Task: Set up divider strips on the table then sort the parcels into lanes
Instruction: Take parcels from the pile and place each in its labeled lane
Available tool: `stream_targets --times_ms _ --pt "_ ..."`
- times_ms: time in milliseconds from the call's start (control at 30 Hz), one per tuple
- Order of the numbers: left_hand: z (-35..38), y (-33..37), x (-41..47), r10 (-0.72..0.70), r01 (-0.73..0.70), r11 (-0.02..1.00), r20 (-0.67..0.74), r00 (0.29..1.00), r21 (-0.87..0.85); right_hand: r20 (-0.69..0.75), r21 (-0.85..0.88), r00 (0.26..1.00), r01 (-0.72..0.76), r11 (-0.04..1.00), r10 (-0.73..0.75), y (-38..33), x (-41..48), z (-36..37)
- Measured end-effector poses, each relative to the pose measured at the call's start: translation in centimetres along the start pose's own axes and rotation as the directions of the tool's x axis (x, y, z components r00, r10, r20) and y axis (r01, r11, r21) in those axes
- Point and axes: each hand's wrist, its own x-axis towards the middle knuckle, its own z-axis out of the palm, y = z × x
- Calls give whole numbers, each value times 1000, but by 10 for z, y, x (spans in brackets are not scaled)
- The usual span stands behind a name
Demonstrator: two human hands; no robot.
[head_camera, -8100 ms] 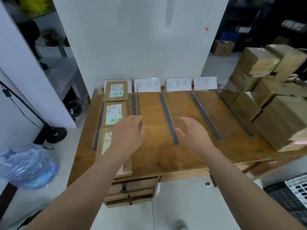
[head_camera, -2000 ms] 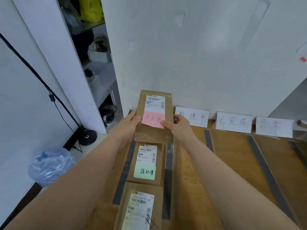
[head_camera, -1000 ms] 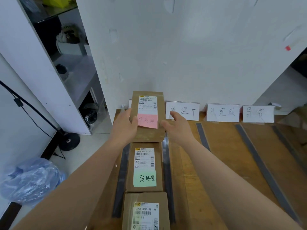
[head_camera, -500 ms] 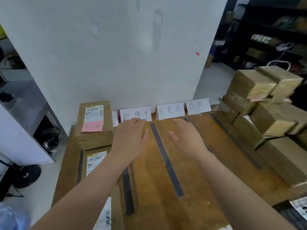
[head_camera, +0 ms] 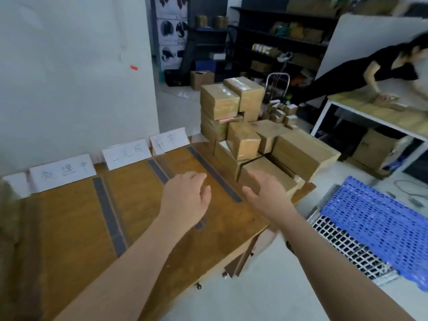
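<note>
With the divider strips (head_camera: 108, 216) laid, the left hand (head_camera: 185, 198) and right hand (head_camera: 266, 195) hover apart, empty and relaxed; the next sort likely requires gripping one box from the parcel stack (head_camera: 254, 140) just beyond them.

Surface (head_camera: 69, 228): the lanes between the dark divider strips (head_camera: 108, 216) show bare wood and are open from the near edge.
Far edge: upright label cards (head_camera: 62, 174) and the wall (head_camera: 69, 89) close that side.
Right end: stacked parcels (head_camera: 243, 140), several tiers high, block passage.
Left grip (head_camera: 185, 200): over open wood.
Right grip (head_camera: 268, 198): just beside the stack.
</note>
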Motion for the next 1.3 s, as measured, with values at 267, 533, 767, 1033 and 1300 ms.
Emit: stream_targets --times_ms 267,533,767,1033,1300 --pt "50 97 67 124 -123 992 55 991 -18 -51 46 976 -208 977 210 120 22 -50" --pt "97 167 164 188 -183 981 82 979 -71 -105 87 928 -349 933 357 208 90 -88" --pt "127 222 231 159 -130 978 183 970 -162 -99 204 874 -449 870 475 275 143 -108" --pt "166 277 266 -6 145 941 415 910 -305 47 300 833 -539 787 552 352 202 -103" --pt "189 316 261 -235 502 668 485 842 -549 425 546 777 -629 554 464 408 232 -85"
